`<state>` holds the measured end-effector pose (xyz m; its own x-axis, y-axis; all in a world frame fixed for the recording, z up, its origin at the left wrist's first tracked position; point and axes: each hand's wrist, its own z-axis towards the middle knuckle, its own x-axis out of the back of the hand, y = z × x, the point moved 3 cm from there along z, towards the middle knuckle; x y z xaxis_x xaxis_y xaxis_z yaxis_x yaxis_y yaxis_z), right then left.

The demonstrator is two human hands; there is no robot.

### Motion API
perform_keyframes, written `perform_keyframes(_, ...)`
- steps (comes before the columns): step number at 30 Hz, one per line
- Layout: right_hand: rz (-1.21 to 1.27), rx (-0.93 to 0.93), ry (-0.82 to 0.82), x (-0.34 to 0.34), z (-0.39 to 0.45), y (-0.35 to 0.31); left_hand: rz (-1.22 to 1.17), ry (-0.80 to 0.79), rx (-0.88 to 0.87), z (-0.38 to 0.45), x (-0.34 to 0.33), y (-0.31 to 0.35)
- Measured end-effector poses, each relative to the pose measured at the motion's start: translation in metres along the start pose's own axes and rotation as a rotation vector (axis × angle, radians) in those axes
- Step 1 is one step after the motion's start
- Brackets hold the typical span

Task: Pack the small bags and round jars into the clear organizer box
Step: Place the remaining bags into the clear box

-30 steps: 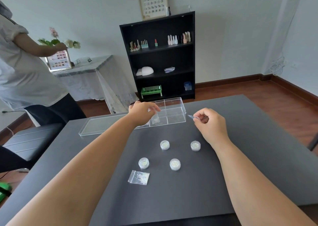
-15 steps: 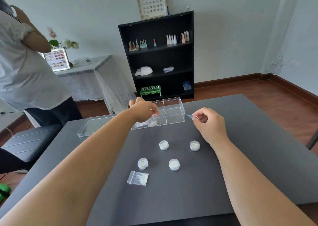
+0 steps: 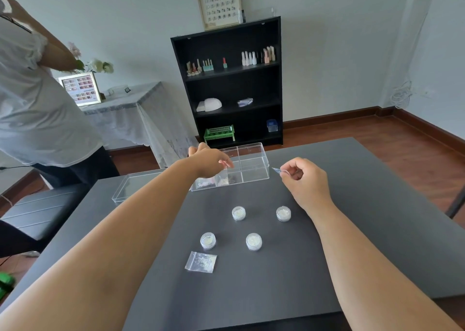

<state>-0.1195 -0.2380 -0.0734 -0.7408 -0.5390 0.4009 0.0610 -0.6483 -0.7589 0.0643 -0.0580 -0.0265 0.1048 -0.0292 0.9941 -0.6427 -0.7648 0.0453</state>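
The clear organizer box (image 3: 253, 177) stands at the far middle of the dark table (image 3: 364, 204). My left hand (image 3: 208, 162) hovers over the box's left part, fingers loosely apart and holding nothing. Small bags (image 3: 210, 182) lie inside the left compartments beneath it. My right hand (image 3: 305, 183) is just right of the box, pinching a small clear bag (image 3: 278, 170). Several round jars rest on the table nearer me, among them one (image 3: 238, 213) at far left, one (image 3: 283, 213) at far right and one (image 3: 208, 240) at near left. Another small bag (image 3: 200, 262) lies closest to me.
The box's clear lid (image 3: 133, 187) lies flat to the left of the box. A person in a white top (image 3: 37, 104) stands at the left beside a black stool (image 3: 37, 212). A black shelf (image 3: 231, 84) stands behind the table.
My left hand let go of a small bag into the box's left compartment and lifted slightly. My right hand kept still with its bag. The person at the left turned away.
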Motion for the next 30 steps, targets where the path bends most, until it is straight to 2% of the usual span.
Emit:
perform_keyframes(14, 0.013, -0.03, -0.005, 0.0, 0.0, 0.002, 0.033, -0.018, 0.021, -0.003, -0.001, -0.002)
perform_keyframes(19, 0.006, -0.005, -0.022, 0.0, -0.003, -0.001, -0.022, -0.001, 0.029, -0.009, 0.002, -0.003)
perform_keyframes(21, 0.008, 0.005, -0.028, 0.002, -0.003, -0.004, -0.113, 0.019, 0.034, -0.014, 0.007, -0.002)
perform_keyframes(26, 0.081, -0.029, -0.02, 0.004, -0.008, -0.017, -0.428, 0.247, 0.062, -0.045, 0.01, -0.001)
perform_keyframes(30, 0.052, -0.007, -0.111, -0.008, 0.005, -0.038, -0.414, 0.496, 0.091, -0.077, -0.01, -0.016)
